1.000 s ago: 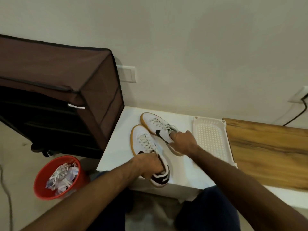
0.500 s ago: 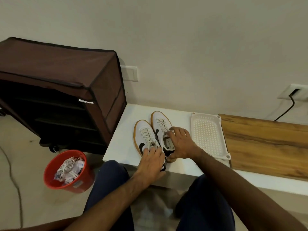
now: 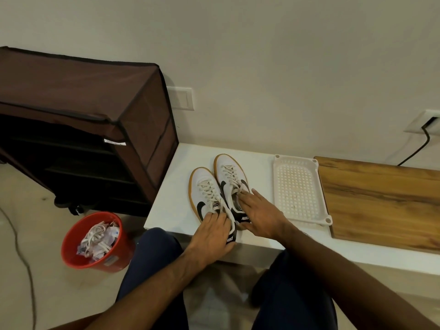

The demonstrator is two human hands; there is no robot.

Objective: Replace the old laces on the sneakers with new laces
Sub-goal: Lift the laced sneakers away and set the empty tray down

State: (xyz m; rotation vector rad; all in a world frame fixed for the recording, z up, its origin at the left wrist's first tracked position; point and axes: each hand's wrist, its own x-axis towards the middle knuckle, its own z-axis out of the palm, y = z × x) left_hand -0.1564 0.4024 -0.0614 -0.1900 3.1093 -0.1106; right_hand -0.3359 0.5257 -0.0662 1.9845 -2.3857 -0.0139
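- White sneakers point(image 3: 220, 186) with tan soles sit side by side, touching, near the left end of a white table point(image 3: 166, 206), toes toward the wall.
- Both shoes are laced to the top with cream laces point(image 3: 229, 173).
- The left hand point(image 3: 212, 231) rests on the heel end of the nearer shoe, its fingers fairly straight over the collar and the top of the lacing, pinching nothing that I can make out.
- The right hand point(image 3: 258, 211) lies flat over the other shoe's opening, fingers spread and straight, thumb beside the heel.
- My reading: either the pair is being steadied before unlacing begins, or it is being set down fully relaced; I cannot tell which laces these are.
- If unlacing comes next, it calls for finding the knot or lace ends under the fingers and pulling them loose.
- Hidden: the lace ends, tongues and heels under both hands.
- A red bucket point(image 3: 71, 256) on the floor holds a loose tangle of pale laces and wrappers.
- A white perforated tray point(image 3: 277, 163) stands just right of the shoes.
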